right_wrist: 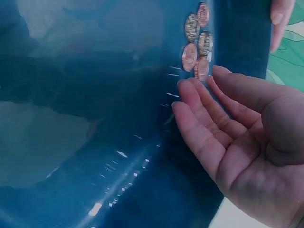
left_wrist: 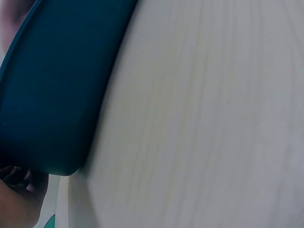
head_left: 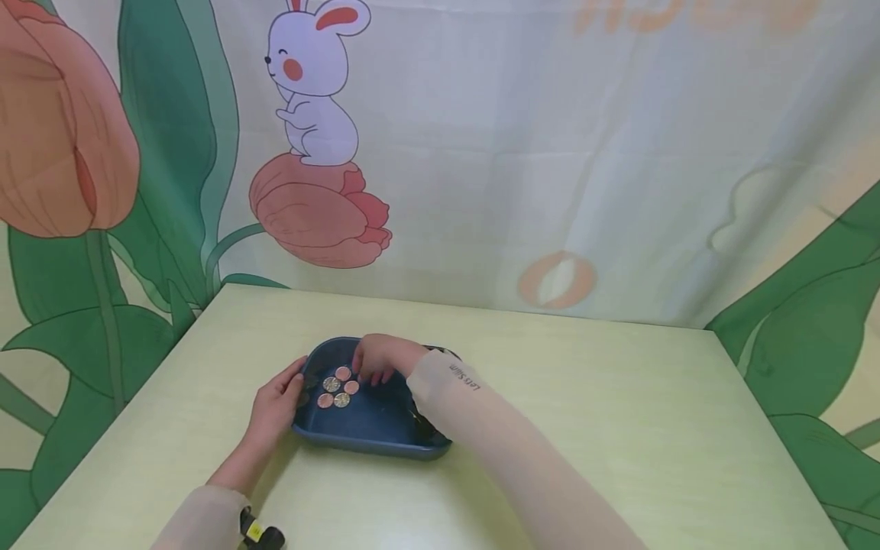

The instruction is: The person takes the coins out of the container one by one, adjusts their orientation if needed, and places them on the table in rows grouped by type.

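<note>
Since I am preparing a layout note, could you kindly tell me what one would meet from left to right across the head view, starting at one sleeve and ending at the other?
Left sleeve, left hand, coins, right hand, right sleeve.

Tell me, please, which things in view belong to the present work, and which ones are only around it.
Seem to belong:
- blue tray
- coins inside it
- left hand, gripping the tray's side
- right hand, reaching in beside the coins

Seem only around:
- table underneath
- printed cloth behind
- black wrist device
</note>
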